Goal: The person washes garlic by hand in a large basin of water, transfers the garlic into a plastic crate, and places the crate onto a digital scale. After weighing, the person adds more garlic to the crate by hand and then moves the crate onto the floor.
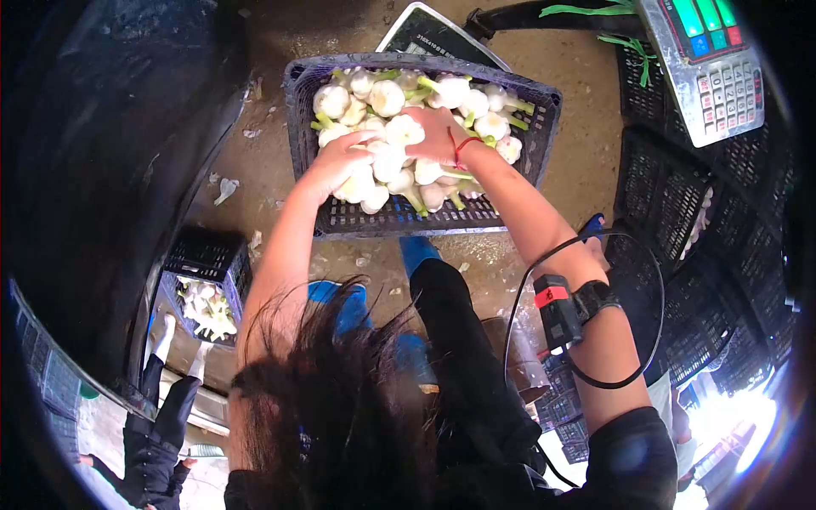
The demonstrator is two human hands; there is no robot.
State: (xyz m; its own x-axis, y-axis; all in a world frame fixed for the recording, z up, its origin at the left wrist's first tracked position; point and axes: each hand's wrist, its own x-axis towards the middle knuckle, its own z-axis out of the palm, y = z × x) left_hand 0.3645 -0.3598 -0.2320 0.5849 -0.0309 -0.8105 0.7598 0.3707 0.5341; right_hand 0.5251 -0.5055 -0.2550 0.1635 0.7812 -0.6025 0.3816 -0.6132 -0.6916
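A dark plastic crate (302, 136) full of white garlic bulbs (387, 99) with short green stems stands in front of me. My left hand (340, 160) is at the near left of the pile, its fingers curled over garlic bulbs. From the right, my right hand (440, 136) reaches in, wearing a red string at the wrist, its fingers closed round a bulb near the middle. Several bulbs lie bunched between both hands. The undersides of my fingers are hidden by garlic.
Under the crate's far edge shows a scale platform (416, 34), and its keypad display (718, 85) stands at the upper right. Black crates (663, 187) line the right. At left are a smaller crate of garlic (204, 306) and another person (157, 450). Peel scraps (226, 190) litter the floor.
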